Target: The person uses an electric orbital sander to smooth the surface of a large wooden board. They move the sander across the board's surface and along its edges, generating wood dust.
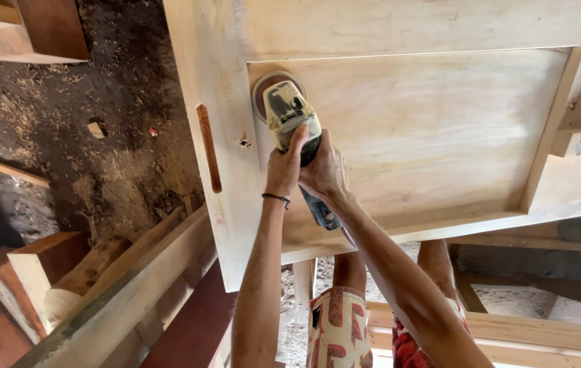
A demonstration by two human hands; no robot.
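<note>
The wooden door (399, 129), pale and unfinished, lies flat across supports and fills the upper right of your view, its recessed panel (426, 123) framed by a wide stile along the left edge. On that stile sit a long narrow slot (209, 148) and, just beside it, a small drilled hole (244, 143). You press a dusty angle grinder (294, 126) onto the panel's upper left corner, its round sanding disc (268, 87) touching the wood. Your left hand (283, 167) wraps its fingers tightly about the grinder's body; your right hand (324, 174) closes firmly over it from the other side. A dark band (276, 198) circles your left wrist. Sawdust-strewn earth floor (99, 88) shows beyond the door's left edge.
</note>
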